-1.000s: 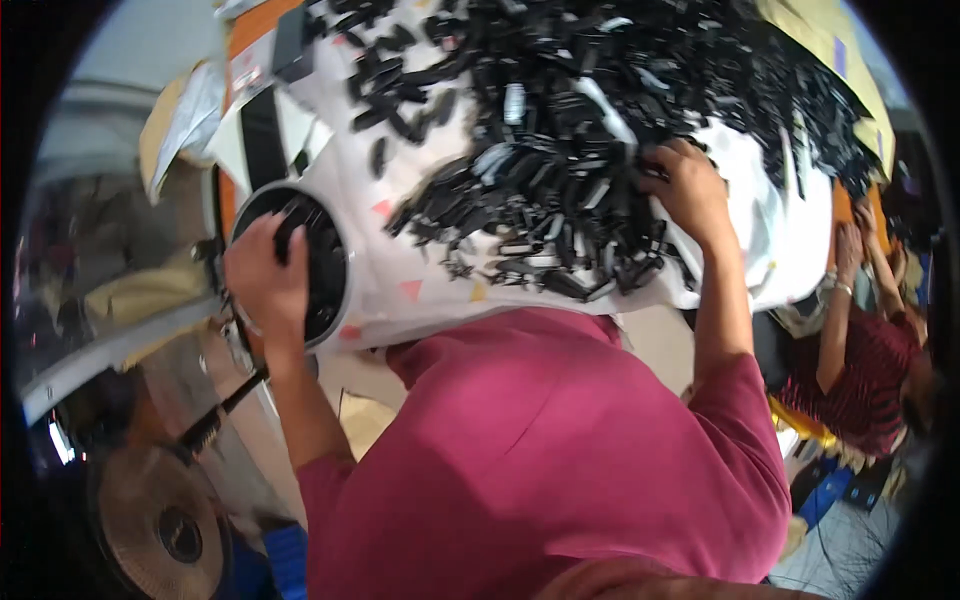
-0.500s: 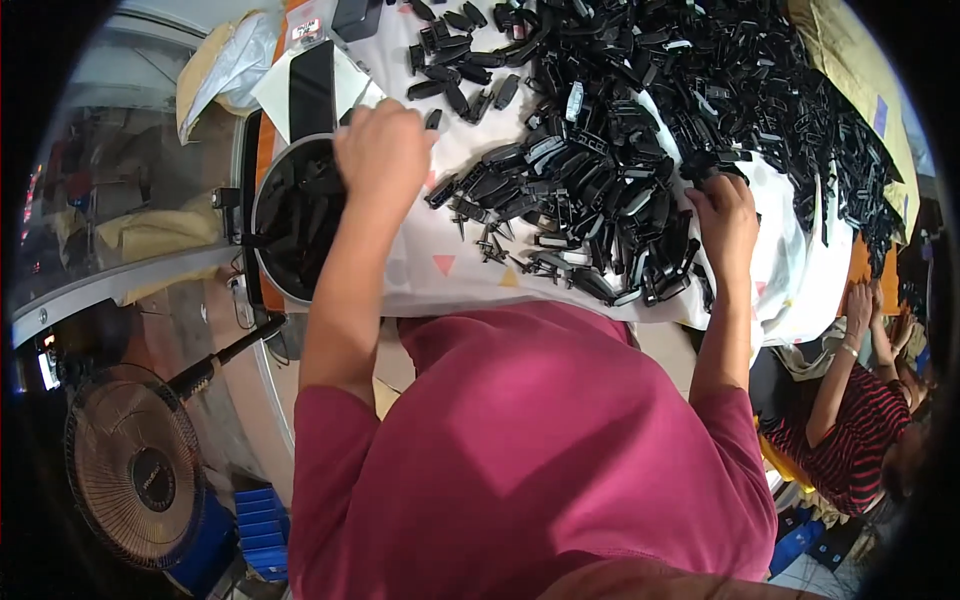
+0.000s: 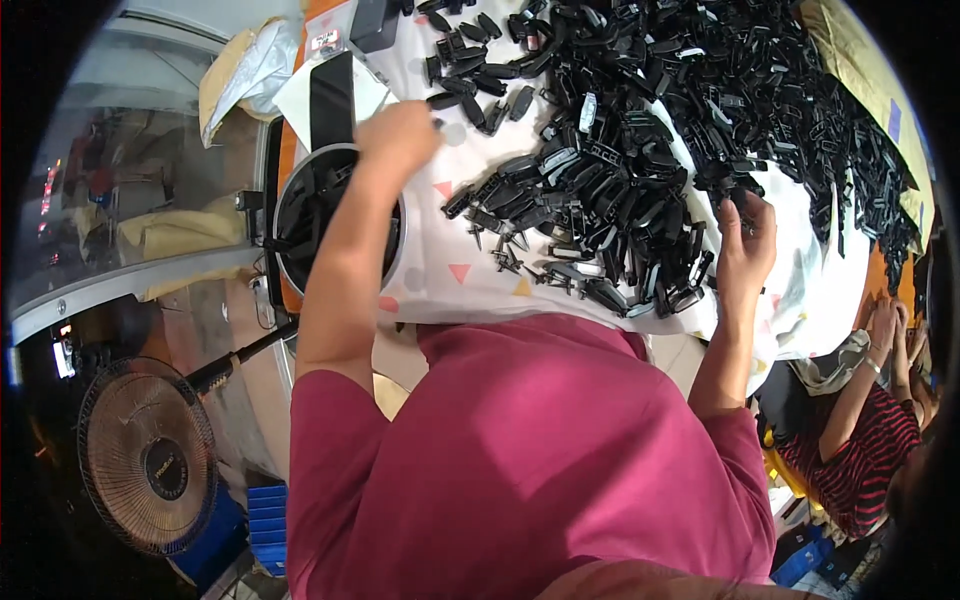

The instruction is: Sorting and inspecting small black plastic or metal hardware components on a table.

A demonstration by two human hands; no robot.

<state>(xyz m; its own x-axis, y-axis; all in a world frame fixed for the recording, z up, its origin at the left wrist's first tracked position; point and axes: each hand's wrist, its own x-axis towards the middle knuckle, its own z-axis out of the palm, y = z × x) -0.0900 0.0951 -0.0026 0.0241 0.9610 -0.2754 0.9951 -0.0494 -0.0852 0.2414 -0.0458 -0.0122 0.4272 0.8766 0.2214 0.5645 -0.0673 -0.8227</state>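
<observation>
My left hand (image 3: pixel 398 143) is curled closed above the table's left part, beside a phone-like black slab (image 3: pixel 332 98) and a round, light-rimmed container (image 3: pixel 398 250) with black pieces inside. A small dark piece shows at its fingertips; whether it is gripped is unclear. On the right, my right hand (image 3: pixel 750 238) has thumb and fingers bent round a black plastic part (image 3: pixel 728 183), whose exact kind I cannot make out. Between the hands lies a heap of elongated black plastic parts (image 3: pixel 610 185), some with glossy faces.
A white patterned cloth (image 3: pixel 430 285) covers the table. More black parts (image 3: pixel 740 75) pile up at the far right beside a tan sheet (image 3: pixel 850 60). A standing fan (image 3: pixel 150 455) is at lower left. Another person in a striped top (image 3: pixel 870 460) works at the right.
The whole view has shifted slightly, moving the scene right and down. My right hand has turned a little, showing more of its thumb. My left hand stays near the container, still curled.
</observation>
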